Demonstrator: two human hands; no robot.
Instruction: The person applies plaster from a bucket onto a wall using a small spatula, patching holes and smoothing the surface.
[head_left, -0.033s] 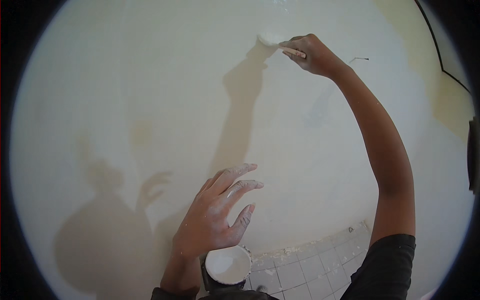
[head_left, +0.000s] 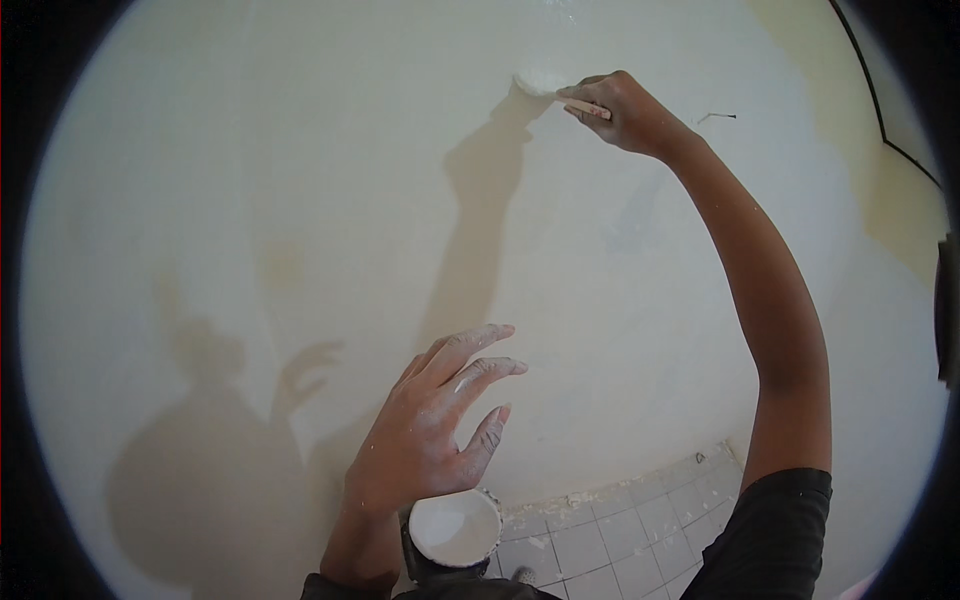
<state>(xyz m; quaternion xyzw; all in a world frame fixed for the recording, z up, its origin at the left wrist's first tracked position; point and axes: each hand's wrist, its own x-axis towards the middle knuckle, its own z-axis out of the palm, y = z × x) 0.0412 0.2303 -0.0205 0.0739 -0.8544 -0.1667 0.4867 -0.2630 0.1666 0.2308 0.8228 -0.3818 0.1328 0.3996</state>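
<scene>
One short-handled tool (head_left: 592,107) is located high on the pale wall (head_left: 350,180), held in the right hand (head_left: 628,112). From where I stand, its long axis slopes gently: the whitish head (head_left: 537,85) points to the upper left, the handle end to the lower right. The right fingers are closed on the handle and partly cover it. The head is white on near-white, so its outline is hard to read; whether it is a brush or a blade, and whether it touches the wall, cannot be told. The left hand (head_left: 425,430) is positioned well below, fingers and thumb spread wide and slightly bent. Beside its wrist, a round white-lined container (head_left: 455,530) is partly covered; grey floor tiles (head_left: 610,545) are cut off at the lower edge.
</scene>
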